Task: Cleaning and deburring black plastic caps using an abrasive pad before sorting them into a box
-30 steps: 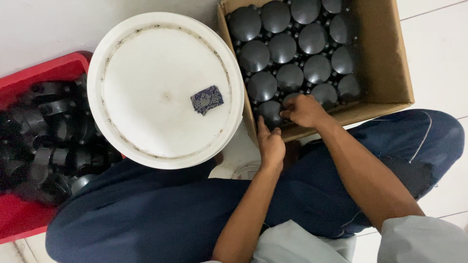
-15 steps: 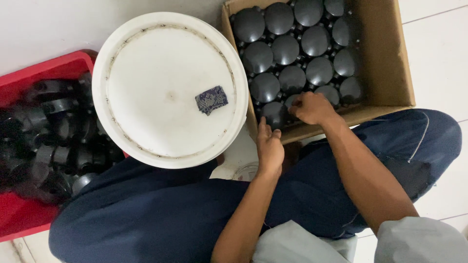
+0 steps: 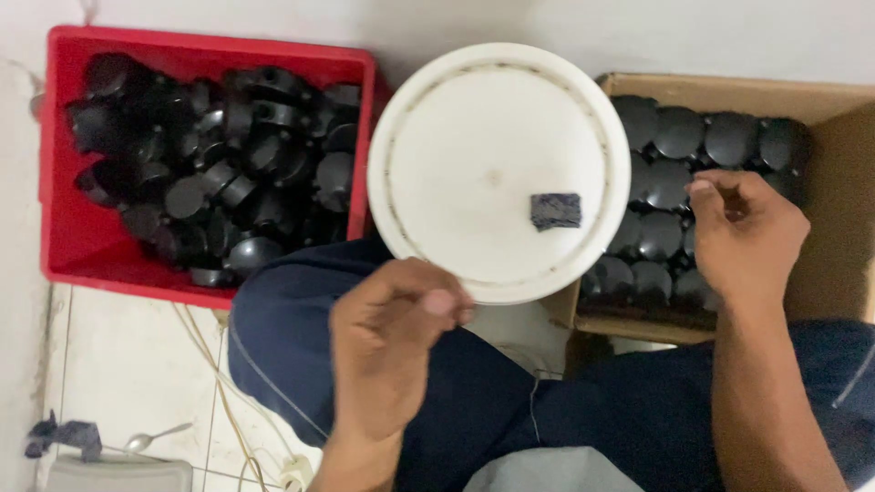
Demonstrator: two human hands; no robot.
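A: What's biggest down there?
B: The red crate (image 3: pixel 64 164) at the left, heaped with loose black caps (image 3: pixel 228 164). Just right of it is the round white lid (image 3: pixel 474 146), with a small dark patch (image 3: pixel 555 210) lying on it.
A: And on the right?
B: A cardboard box (image 3: pixel 838 200), with black domes (image 3: pixel 679 132) packed in rows inside. The lid's edge overlaps the box's left side.
A: Where are the hands?
B: The right hand (image 3: pixel 743 237) hovers over the box's domes, fingers curled loosely, nothing gripped that I can see. The left hand (image 3: pixel 387 342) sits over the blue trouser leg (image 3: pixel 283 346), just below the lid's rim, fingers curled in and thumb tucked against them. I can't tell whether it holds anything.
A: Anything small?
B: A spoon (image 3: pixel 150 439) on the floor tiles at the lower left, near a white cord (image 3: pixel 232 401).
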